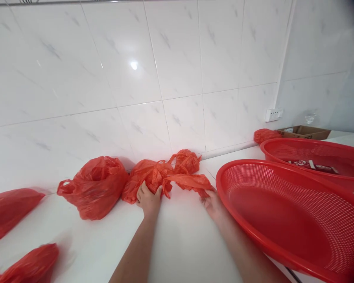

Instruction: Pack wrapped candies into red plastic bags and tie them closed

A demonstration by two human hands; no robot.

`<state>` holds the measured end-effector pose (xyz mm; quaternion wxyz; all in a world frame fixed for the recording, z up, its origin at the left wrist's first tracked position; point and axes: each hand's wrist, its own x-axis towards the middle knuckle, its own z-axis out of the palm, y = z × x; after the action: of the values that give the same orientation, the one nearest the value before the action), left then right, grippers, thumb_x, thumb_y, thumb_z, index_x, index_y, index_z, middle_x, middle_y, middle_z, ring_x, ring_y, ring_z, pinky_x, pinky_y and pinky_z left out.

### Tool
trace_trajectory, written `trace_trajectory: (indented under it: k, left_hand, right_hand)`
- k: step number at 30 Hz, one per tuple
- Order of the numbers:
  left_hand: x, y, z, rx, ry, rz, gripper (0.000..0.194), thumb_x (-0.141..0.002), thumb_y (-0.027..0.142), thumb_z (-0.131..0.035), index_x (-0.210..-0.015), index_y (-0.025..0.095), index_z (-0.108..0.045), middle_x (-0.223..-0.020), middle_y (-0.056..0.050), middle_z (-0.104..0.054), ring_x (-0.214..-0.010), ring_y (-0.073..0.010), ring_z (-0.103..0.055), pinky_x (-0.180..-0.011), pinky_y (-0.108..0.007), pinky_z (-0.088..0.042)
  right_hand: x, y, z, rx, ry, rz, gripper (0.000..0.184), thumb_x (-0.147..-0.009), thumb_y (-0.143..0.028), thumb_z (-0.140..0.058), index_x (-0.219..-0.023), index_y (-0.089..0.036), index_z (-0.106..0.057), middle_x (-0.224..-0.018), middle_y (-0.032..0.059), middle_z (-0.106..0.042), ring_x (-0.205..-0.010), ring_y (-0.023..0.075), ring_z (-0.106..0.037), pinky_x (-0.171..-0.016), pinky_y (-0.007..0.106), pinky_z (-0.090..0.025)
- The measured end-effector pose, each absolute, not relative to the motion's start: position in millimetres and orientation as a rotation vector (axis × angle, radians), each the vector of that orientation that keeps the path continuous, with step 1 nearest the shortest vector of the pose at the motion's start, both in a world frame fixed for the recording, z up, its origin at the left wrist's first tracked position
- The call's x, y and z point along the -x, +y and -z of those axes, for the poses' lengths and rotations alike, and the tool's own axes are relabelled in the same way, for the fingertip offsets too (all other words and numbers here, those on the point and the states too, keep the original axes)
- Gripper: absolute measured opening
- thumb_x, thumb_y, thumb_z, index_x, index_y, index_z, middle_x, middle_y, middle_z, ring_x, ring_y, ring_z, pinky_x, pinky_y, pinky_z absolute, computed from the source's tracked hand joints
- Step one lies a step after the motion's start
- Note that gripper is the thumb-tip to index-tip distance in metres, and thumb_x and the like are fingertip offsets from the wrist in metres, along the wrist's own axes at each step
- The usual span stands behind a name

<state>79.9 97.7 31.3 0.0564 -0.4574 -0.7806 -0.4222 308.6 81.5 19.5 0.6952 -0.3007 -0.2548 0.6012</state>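
Close to the tiled wall, a crumpled red plastic bag (pixel 144 173) lies on the white table. My left hand (pixel 149 199) grips its front, with fingers and thumb curved against the plastic. A long strip of the bag stretches out to the right, and my right hand (pixel 212 202) pinches its end between closed fingers. Just behind the strip is a smaller knotted red plastic bag (pixel 187 161), touching or joined to the first; I cannot tell which. Left of my left hand stands a fuller red plastic bag (pixel 96 188) with a loop handle. What the bags contain is hidden.
A large red mesh basket (pixel 271 220) is right beside my right forearm. Behind it, another red basket (pixel 306 149) holds dark red packets (pixel 315 166). A cardboard box (pixel 306 131) stands at the back right. More red bags (pixel 11 210) lie at the left.
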Motion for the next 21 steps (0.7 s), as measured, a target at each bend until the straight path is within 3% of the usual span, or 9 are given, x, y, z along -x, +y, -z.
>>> trace_trajectory:
  k: [2, 5, 8, 11, 13, 16, 19, 21]
  left_hand:
    - [-83, 90, -34, 1.447, -2.187, 1.325, 0.063, -0.081, 0.05, -0.056, -0.134, 0.019, -0.039, -0.144, -0.016, -0.036, -0.133, -0.0335, -0.028, -0.102, -0.058, -0.025]
    - [-88, 77, -38, 1.615, -1.8, 1.353, 0.044, -0.09, 0.042, -0.045, -0.127, 0.02, -0.049, -0.146, -0.013, -0.035, -0.133, -0.0305, -0.03, -0.105, -0.053, -0.022]
    - [-96, 68, -38, 1.888, -1.539, 1.266, 0.042, -0.094, 0.039, -0.039, -0.13, 0.021, -0.048, -0.145, -0.012, -0.039, -0.133, -0.0292, -0.031, -0.105, -0.048, -0.023]
    - [-106, 64, -37, 2.093, -1.46, 1.147, 0.041, -0.091, 0.042, -0.046, -0.127, 0.022, -0.052, -0.142, -0.012, -0.043, -0.132, -0.0317, -0.033, -0.104, -0.051, -0.023]
    - [-113, 60, -37, 2.157, -1.434, 1.129, 0.03, -0.087, 0.04, -0.053, -0.111, 0.022, -0.06, -0.136, -0.012, -0.05, -0.128, -0.033, -0.037, -0.102, -0.054, -0.023]
    - [-122, 51, -38, 2.229, -1.318, 1.258, 0.005, -0.085, 0.026, -0.058, -0.086, 0.021, -0.06, -0.116, -0.008, -0.063, -0.113, -0.028, -0.051, -0.098, -0.05, -0.029]
    - [-126, 43, -38, 2.257, -1.242, 1.462, 0.009, -0.085, 0.016, -0.054, -0.077, 0.021, -0.052, -0.09, -0.002, -0.064, -0.085, -0.0176, -0.058, -0.08, -0.034, -0.043]
    - [-125, 43, -39, 2.203, -1.282, 1.558, 0.012, -0.085, 0.014, -0.051, -0.076, 0.02, -0.047, -0.081, -0.001, -0.059, -0.072, -0.0139, -0.055, -0.066, -0.026, -0.044]
  right_hand:
    - [-307, 76, -22, 0.644, -0.604, -1.426, 0.03, -0.055, -0.017, -0.07, -0.083, -0.021, -0.06, -0.082, 0.0005, -0.066, -0.072, 0.0151, -0.06, -0.061, 0.026, -0.048]
    - [-305, 72, -26, 0.588, -0.681, -1.511, 0.026, -0.053, -0.011, -0.068, -0.077, -0.02, -0.061, -0.075, -0.0015, -0.064, -0.068, 0.013, -0.056, -0.066, 0.027, -0.047]
    - [-302, 68, -29, 0.537, -0.733, -1.542, 0.021, -0.054, -0.01, -0.067, -0.072, -0.02, -0.06, -0.072, -0.0023, -0.063, -0.069, 0.0142, -0.056, -0.07, 0.03, -0.047]
    - [-300, 66, -31, 0.475, -0.791, -1.573, 0.017, -0.058, -0.012, -0.067, -0.071, -0.021, -0.059, -0.077, -0.0009, -0.064, -0.079, 0.0175, -0.06, -0.075, 0.033, -0.047]
    - [-300, 65, -32, 0.475, -0.802, -1.561, 0.015, -0.06, -0.015, -0.067, -0.071, -0.021, -0.058, -0.076, -0.0007, -0.064, -0.081, 0.0184, -0.061, -0.074, 0.032, -0.047]
    - [-301, 67, -31, 0.489, -0.78, -1.523, 0.017, -0.061, -0.018, -0.068, -0.072, -0.022, -0.056, -0.077, -0.0021, -0.064, -0.081, 0.0179, -0.062, -0.07, 0.029, -0.048]
    - [-303, 70, -31, 0.616, -0.75, -1.446, 0.021, -0.066, -0.03, -0.066, -0.083, -0.023, -0.057, -0.086, -0.0004, -0.065, -0.078, 0.0163, -0.062, -0.064, 0.028, -0.049]
    - [-302, 70, -31, 0.85, -0.728, -1.312, 0.027, -0.067, -0.036, -0.065, -0.089, -0.023, -0.056, -0.083, 0.0008, -0.065, -0.069, 0.0149, -0.062, -0.058, 0.027, -0.048]
